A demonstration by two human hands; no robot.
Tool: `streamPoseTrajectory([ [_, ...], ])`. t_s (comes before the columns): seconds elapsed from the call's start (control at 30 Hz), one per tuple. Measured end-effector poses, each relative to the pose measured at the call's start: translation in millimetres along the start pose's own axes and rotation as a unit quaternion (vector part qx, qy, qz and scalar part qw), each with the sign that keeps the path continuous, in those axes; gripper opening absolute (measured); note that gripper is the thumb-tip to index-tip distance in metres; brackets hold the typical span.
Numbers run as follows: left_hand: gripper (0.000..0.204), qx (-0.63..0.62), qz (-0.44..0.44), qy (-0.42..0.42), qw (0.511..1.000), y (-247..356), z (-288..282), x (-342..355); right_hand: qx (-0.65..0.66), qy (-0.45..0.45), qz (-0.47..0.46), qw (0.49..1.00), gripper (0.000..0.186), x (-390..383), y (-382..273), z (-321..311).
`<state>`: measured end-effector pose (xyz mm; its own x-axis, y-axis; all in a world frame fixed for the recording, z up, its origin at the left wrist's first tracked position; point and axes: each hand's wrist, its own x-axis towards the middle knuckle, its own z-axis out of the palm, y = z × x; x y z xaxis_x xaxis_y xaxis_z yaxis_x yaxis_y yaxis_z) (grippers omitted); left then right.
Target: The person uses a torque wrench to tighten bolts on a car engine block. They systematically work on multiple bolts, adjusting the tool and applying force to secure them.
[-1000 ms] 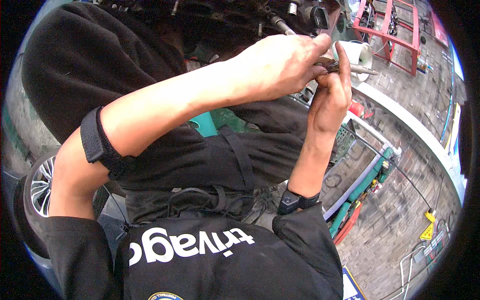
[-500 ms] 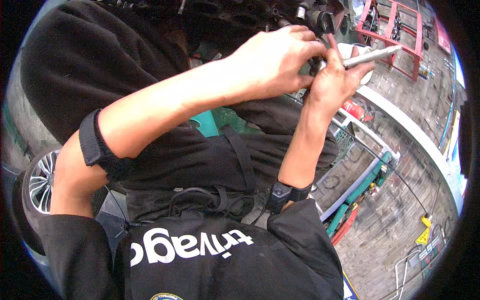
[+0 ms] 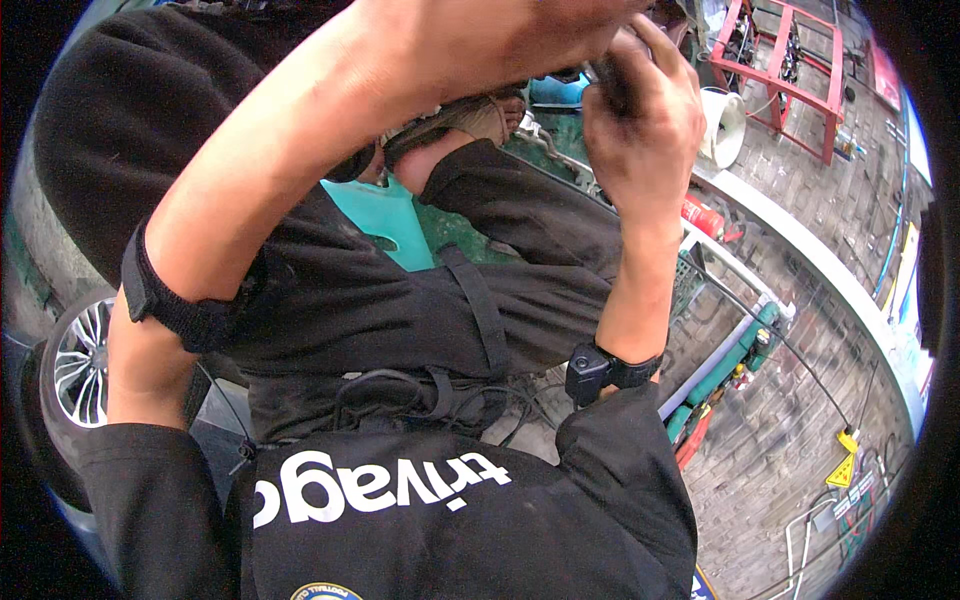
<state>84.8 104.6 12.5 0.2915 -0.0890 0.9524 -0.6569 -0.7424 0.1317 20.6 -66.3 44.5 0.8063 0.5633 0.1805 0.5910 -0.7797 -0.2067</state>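
Your left hand [image 3: 555, 35] and right hand [image 3: 648, 125] sit close together above your white-lettered black shirt [image 3: 400, 545].
A dark, blurred item [image 3: 617, 80] lies at your right hand's curled fingers; whether either hand grips it, I cannot tell. The lettering reads upside down; a yellow tag [image 3: 842, 468] bears tiny marks.

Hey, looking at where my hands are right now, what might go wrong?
Your left hand and right hand are close together, both blurred, so fingers might get pinched or knuckles knocked. A sandalled foot with toes exposed shows just below them in the picture; anything dropped could hit it. The looped black cable at your waist might snag if you shift.
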Motion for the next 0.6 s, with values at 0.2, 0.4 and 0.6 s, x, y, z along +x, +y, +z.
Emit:
streamPoseTrajectory([
  [0.2,0.031,-0.146,-0.139,-0.650,0.733,21.5,-50.9,-1.9,-0.154,0.035,-0.052,0.986,0.050,-2.6,-4.3,4.0],
  [0.4,0.051,-0.389,-0.411,-0.582,0.584,42.6,-55.0,-23.9,-0.077,0.026,0.232,0.969,0.088,-26.0,-9.6,-1.6],
  [0.6,0.047,-0.474,-0.422,-0.571,0.520,62.8,-45.7,-44.2,0.190,0.008,0.396,0.898,0.100,-46.2,-4.2,-7.1],
])
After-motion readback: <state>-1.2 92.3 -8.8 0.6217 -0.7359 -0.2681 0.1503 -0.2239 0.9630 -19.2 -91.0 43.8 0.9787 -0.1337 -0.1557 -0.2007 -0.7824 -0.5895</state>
